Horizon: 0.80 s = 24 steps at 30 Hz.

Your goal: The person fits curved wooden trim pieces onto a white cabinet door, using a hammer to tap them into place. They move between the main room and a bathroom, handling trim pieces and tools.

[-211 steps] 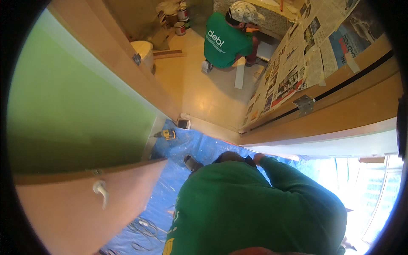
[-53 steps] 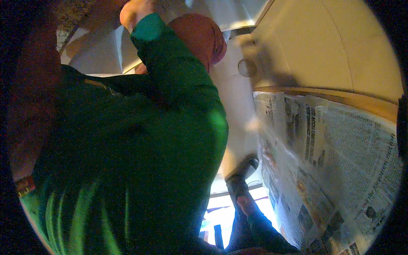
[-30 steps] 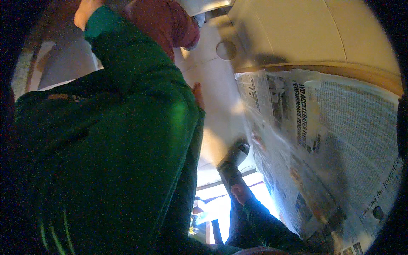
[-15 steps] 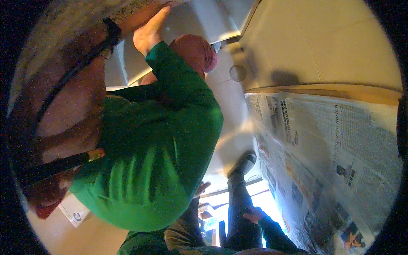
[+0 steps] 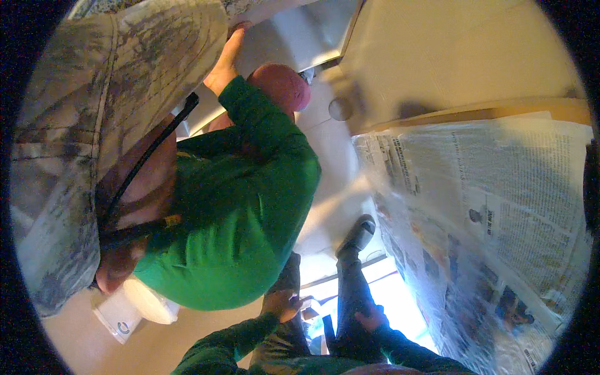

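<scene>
My left hand [image 5: 282, 305] rests at my left leg [image 5: 289, 273], fingers loosely bent and apart; I make out nothing held. My right hand [image 5: 369, 317] lies on my right leg [image 5: 348, 272], fingers loose and apart, above a dark shoe [image 5: 356, 234]. Just beyond my hands, a co-worker in a green top [image 5: 237, 212] and camouflage cap [image 5: 69, 144] crouches very close at the left, one bare hand [image 5: 222, 69] reaching up toward a pale panel [image 5: 312, 28]; that hand's fingertips are partly hidden.
Newspaper and plastic sheeting [image 5: 475, 231] cover the surface at my right, edged by a wooden strip [image 5: 506, 112]. A round floor fitting [image 5: 340, 109] sits near the co-worker's knee. A white bucket [image 5: 150, 303] and pale box [image 5: 112, 315] stand lower left. Bright light comes through an opening below.
The co-worker's capped head has come into view at the left, and their body sits lower in the picture. My left hand has come out onto my left leg; my right hand stays on my right leg.
</scene>
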{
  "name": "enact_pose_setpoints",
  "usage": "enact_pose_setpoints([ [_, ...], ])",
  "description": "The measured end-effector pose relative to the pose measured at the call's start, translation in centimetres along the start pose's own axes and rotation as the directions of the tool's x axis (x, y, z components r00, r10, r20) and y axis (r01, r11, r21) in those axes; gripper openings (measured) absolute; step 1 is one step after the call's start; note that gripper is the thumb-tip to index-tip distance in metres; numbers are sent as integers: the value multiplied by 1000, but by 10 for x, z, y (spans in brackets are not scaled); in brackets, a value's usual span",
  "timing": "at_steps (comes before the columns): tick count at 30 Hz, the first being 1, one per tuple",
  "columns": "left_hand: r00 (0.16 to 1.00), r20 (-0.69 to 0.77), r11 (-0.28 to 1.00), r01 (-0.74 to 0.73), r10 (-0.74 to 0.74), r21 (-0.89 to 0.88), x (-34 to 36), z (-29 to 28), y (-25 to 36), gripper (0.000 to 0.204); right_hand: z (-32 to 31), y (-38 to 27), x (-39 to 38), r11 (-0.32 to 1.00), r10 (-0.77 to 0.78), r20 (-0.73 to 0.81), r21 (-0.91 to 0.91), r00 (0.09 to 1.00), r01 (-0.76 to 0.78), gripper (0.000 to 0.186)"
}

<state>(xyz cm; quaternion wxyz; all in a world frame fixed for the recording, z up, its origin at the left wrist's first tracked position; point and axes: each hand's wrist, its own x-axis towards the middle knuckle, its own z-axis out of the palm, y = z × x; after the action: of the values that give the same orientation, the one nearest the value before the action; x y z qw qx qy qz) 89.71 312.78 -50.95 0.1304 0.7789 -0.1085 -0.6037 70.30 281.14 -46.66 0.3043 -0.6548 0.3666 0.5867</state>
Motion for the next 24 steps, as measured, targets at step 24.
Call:
enact_pose_setpoints([
  [24, 987, -161, 998, 2, -12, -62, -11, -4, 5, 52, -7, -12, -2, 999, 29, 1, -28, 1000, -29, 97],
])
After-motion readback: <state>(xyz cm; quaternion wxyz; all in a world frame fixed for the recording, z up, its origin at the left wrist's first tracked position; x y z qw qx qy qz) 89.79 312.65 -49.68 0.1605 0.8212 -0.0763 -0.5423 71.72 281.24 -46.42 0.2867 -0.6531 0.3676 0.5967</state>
